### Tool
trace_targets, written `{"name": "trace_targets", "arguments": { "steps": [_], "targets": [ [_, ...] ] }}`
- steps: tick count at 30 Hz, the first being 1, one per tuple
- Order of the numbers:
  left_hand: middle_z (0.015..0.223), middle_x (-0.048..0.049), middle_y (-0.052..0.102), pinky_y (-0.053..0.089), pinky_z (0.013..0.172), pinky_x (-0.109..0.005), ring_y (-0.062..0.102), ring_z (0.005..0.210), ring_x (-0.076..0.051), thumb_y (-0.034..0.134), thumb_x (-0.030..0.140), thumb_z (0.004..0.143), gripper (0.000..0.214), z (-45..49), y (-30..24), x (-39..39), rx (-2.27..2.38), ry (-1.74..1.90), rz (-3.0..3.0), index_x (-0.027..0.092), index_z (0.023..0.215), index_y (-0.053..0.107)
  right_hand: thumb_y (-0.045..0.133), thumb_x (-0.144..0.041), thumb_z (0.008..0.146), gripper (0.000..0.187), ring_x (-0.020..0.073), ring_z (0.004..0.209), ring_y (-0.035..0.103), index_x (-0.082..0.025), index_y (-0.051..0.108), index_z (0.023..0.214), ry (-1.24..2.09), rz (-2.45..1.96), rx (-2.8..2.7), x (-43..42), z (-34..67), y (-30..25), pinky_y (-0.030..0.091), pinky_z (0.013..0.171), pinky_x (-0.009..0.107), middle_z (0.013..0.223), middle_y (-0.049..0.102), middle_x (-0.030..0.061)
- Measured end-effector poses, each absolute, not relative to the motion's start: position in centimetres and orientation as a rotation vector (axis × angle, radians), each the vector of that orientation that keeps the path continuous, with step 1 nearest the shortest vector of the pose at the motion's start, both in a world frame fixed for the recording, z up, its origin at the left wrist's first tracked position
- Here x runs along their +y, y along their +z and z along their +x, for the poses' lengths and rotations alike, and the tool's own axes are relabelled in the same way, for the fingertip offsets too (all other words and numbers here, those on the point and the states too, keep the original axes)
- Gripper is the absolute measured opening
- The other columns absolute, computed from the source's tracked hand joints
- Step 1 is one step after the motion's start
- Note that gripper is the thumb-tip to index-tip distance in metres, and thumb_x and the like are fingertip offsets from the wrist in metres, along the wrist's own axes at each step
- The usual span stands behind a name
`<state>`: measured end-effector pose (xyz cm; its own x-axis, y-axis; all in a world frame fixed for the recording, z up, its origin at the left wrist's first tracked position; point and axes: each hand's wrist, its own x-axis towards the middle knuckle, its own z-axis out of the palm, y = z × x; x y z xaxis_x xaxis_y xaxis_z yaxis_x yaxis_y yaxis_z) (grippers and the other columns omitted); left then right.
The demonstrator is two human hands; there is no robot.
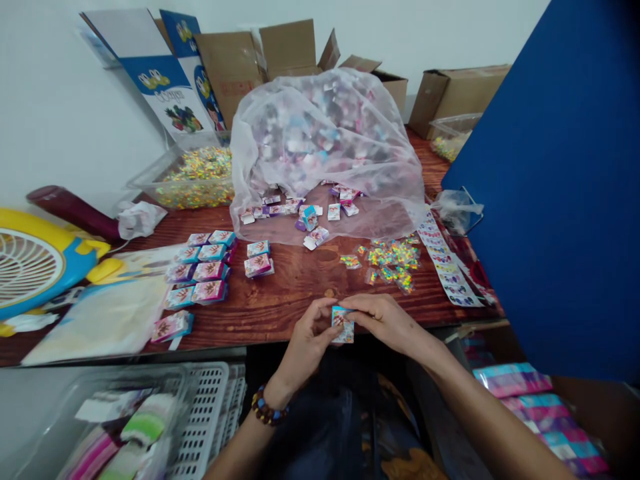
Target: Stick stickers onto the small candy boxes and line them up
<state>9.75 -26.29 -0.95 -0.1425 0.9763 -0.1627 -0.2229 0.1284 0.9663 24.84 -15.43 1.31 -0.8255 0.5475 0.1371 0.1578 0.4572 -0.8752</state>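
My left hand [306, 340], with a beaded bracelet [269, 407] on its wrist, and my right hand [383, 323] both grip a small blue-and-white printed paper packet [343, 325] just over the table's front edge. The fingers of both hands pinch its top corners and partly hide it. Rows of similar pink-and-blue packets [200, 273] stand to the left on the wooden table [295, 293], and two more [259, 259] lie nearer the middle. A strip of printed stickers [445, 263] lies to the right, beside small clear bags of colourful candy-like pieces [393, 261].
A large sheer plastic bag [325, 140] full of packets spills some onto the table. Behind it are cardboard boxes and a clear tub of colourful pieces [195, 179]. A blue board [550, 187] blocks the right. A white plastic basket [200, 413] stands below the front edge.
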Motion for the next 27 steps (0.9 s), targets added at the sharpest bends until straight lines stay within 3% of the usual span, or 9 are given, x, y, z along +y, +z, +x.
{"name": "trace_targets", "arguments": {
  "steps": [5, 10, 14, 16, 19, 21, 23, 27],
  "targets": [
    [0.095, -0.0017, 0.062, 0.055, 0.068, -0.026, 0.061, 0.080, -0.015, 0.064, 0.027, 0.080, 0.033, 9.2, -1.0, -26.3, 1.257, 1.257, 0.863, 0.023, 0.111, 0.054, 0.052, -0.021, 0.089, 0.023, 0.0176, 0.093, 0.063, -0.025, 0.068, 0.105, 1.212, -0.548, -2.220, -16.0, 24.6, -0.8, 0.049, 0.081, 0.029, 0.101, 0.069, 0.0042],
    [0.091, -0.0019, 0.064, 0.054, 0.070, -0.027, 0.062, 0.078, -0.016, 0.064, 0.032, 0.079, 0.031, 8.5, -1.6, -25.9, 1.282, 1.158, 0.932, 0.021, 0.108, 0.056, 0.056, -0.021, 0.087, 0.017, 0.0164, 0.090, 0.064, -0.024, 0.071, 0.097, 1.329, -0.565, -2.150, -15.8, 24.3, -1.4, 0.050, 0.080, 0.028, 0.097, 0.069, 0.0034],
    [0.112, -0.0063, 0.063, 0.050, 0.088, -0.035, 0.062, 0.098, -0.021, 0.057, 0.039, 0.083, 0.040, 4.4, -2.2, -26.1, 1.639, 1.045, 1.193, 0.023, 0.120, 0.051, 0.058, -0.024, 0.086, 0.017, 0.0174, 0.099, 0.062, -0.024, 0.069, 0.100, 1.329, -0.680, -2.139, -14.8, 25.4, -2.3, 0.048, 0.088, 0.030, 0.106, 0.068, 0.0030],
    [0.104, -0.0056, 0.067, 0.051, 0.086, -0.037, 0.065, 0.094, -0.023, 0.057, 0.044, 0.081, 0.050, 0.7, -2.5, -26.6, 1.819, 0.984, 1.298, 0.023, 0.124, 0.045, 0.058, -0.026, 0.086, 0.018, 0.0187, 0.100, 0.062, -0.024, 0.068, 0.100, 1.203, -0.849, -2.101, -13.5, 26.9, -3.2, 0.048, 0.090, 0.033, 0.107, 0.067, 0.0038],
    [0.094, -0.0041, 0.071, 0.053, 0.080, -0.035, 0.067, 0.086, -0.024, 0.056, 0.055, 0.076, 0.038, -5.5, -2.8, -27.3, 2.018, 0.810, 1.444, 0.023, 0.097, 0.057, 0.054, -0.028, 0.088, 0.019, 0.0205, 0.102, 0.061, -0.023, 0.068, 0.100, 0.873, -1.091, -2.085, -10.6, 30.4, -4.5, 0.048, 0.091, 0.036, 0.108, 0.067, 0.0047],
    [0.093, 0.0013, 0.072, 0.052, 0.081, -0.038, 0.066, 0.087, -0.025, 0.049, 0.060, 0.076, 0.038, -8.5, -3.0, -27.4, 2.196, 0.749, 1.545, 0.028, 0.093, 0.060, 0.049, -0.028, 0.089, 0.022, 0.0208, 0.104, 0.060, -0.022, 0.067, 0.100, 0.605, -1.241, -2.099, -8.0, 33.1, -5.0, 0.047, 0.091, 0.035, 0.110, 0.066, 0.0055],
    [0.092, 0.0037, 0.072, 0.052, 0.080, -0.041, 0.067, 0.085, -0.025, 0.045, 0.060, 0.077, 0.036, -10.1, -3.4, -27.2, 2.300, 0.728, 1.609, 0.031, 0.091, 0.061, 0.043, -0.025, 0.091, 0.026, 0.0211, 0.104, 0.060, -0.020, 0.066, 0.101, 0.362, -1.400, -2.116, -5.0, 35.8, -5.2, 0.046, 0.092, 0.034, 0.111, 0.065, 0.0078],
    [0.095, 0.0059, 0.071, 0.050, 0.088, -0.044, 0.065, 0.090, -0.024, 0.042, 0.047, 0.083, 0.024, -10.4, -4.9, -27.0, 2.382, 0.718, 1.731, 0.032, 0.091, 0.060, 0.037, -0.016, 0.088, 0.032, 0.0246, 0.107, 0.058, -0.014, 0.065, 0.104, 0.251, -1.508, -2.168, 0.9, 39.2, -5.6, 0.044, 0.094, 0.037, 0.116, 0.063, 0.0141]
  ]
}}
